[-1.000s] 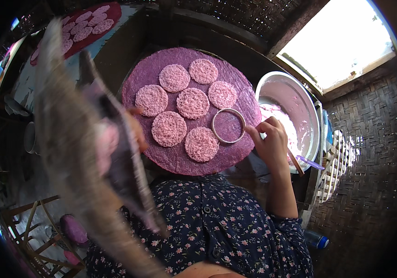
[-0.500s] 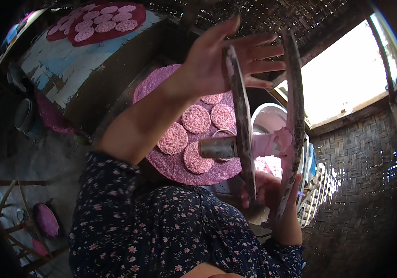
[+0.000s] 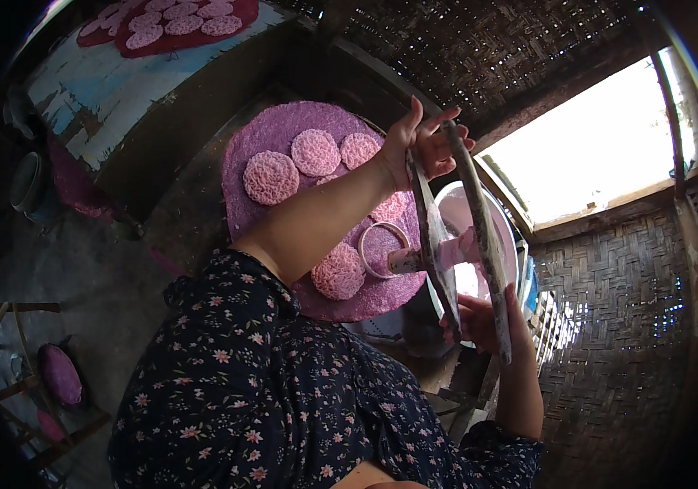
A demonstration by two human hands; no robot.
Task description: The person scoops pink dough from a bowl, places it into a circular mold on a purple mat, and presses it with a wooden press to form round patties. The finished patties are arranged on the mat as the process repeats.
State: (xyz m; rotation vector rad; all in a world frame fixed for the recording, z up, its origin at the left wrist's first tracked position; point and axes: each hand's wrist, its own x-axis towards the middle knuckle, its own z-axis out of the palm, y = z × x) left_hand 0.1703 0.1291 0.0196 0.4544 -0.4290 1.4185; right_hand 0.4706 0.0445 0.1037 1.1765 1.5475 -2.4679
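Observation:
My left hand (image 3: 434,152) curls round the upper end of a wooden hand press, and my right hand (image 3: 487,320) grips its lower end. The press (image 3: 478,213) has two long, worn bars. A metal cylinder (image 3: 405,261) sticks out from the left bar, and a pink-smeared plunger (image 3: 456,249) joins the two. Below it lies a round purple-pink mat (image 3: 244,138) bearing several pink, noodle-like cakes (image 3: 271,178). A thin ring (image 3: 362,248) rests on the mat beside a front cake (image 3: 338,272). My left forearm hides part of the mat and some cakes.
Behind the press stands a pale basin (image 3: 514,265) with pink stuff inside. More cakes lie on red mats (image 3: 244,28) on a peeling blue-white table (image 3: 80,98) at far left. Woven walls (image 3: 609,326) and a bright window opening (image 3: 585,155) bound the right side.
My left hand, spread beside the bars before, has closed round their upper end. The press sits lower, with its bars looking closer together. The view has shifted, and more of the ring shows.

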